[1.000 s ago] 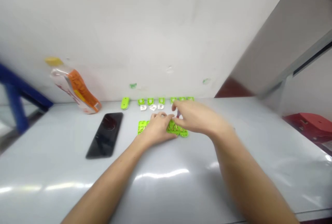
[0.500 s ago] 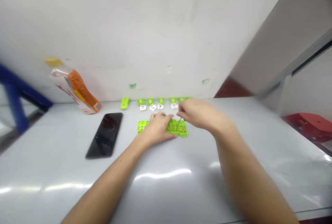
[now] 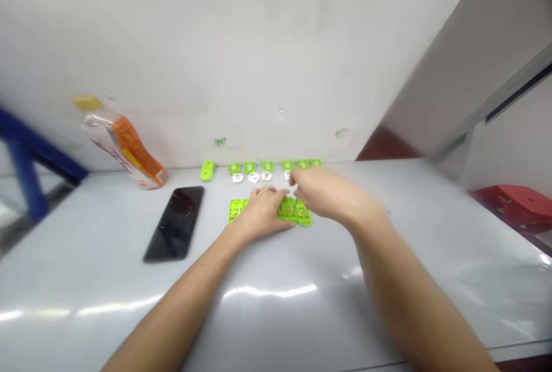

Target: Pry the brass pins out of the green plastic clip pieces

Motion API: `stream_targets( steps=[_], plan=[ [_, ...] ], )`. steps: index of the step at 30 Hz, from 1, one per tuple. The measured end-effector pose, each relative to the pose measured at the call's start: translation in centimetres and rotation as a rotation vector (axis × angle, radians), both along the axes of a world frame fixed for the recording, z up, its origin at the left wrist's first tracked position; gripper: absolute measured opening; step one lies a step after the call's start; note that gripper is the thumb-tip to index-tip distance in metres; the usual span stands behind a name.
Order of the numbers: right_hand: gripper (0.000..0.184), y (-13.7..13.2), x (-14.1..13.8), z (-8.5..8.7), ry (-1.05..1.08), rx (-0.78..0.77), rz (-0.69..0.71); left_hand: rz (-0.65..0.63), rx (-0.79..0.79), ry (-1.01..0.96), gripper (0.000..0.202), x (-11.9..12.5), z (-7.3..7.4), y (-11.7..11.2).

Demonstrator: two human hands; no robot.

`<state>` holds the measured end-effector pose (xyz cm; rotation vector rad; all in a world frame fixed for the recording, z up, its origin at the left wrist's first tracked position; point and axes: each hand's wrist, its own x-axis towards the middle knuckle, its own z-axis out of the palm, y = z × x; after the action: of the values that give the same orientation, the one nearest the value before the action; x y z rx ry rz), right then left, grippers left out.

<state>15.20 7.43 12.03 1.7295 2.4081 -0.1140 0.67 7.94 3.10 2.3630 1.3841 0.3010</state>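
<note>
We rest our left hand (image 3: pixel 263 212) across the green plastic casings (image 3: pixel 304 216), its grip unclear, and pinch a thin tool (image 3: pixel 296 203) over them in our right hand (image 3: pixel 318 189).

Bright, even light washes the wall (image 3: pixel 194 44) across the top, dimming at the upper right corner. White glare streaks the table (image 3: pixel 107 280) at lower left, with 1 more at lower centre. A soft shadow lies left of the blurred right forearm (image 3: pixel 401 280). The bottle (image 3: pixel 129 145) looks stretched toward the upper left; small green cases (image 3: pixel 305 217) lack crisp detail.
</note>
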Motion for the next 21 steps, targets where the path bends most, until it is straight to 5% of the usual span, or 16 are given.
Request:
stream_targets(
  steps=[7,11,18,21],
  plan=[
    [0.034,0.31,0.07,0.04,-0.025,0.09,-0.054,-0.018,0.026,-0.017,0.061,-0.04,-0.2,0.22],
    [0.019,0.55,0.65,-0.15,0.013,0.07,-0.002,0.0,0.016,0.004,0.066,0.0,0.19,0.0],
    [0.032,0.58,0.61,0.08,0.005,0.091,-0.066,-0.008,0.017,-0.019,0.064,-0.07,0.01,0.05],
    [0.019,0.57,0.84,0.02,0.032,0.075,-0.016,0.0,0.009,-0.014,0.067,-0.09,-0.08,0.07]
  ],
)
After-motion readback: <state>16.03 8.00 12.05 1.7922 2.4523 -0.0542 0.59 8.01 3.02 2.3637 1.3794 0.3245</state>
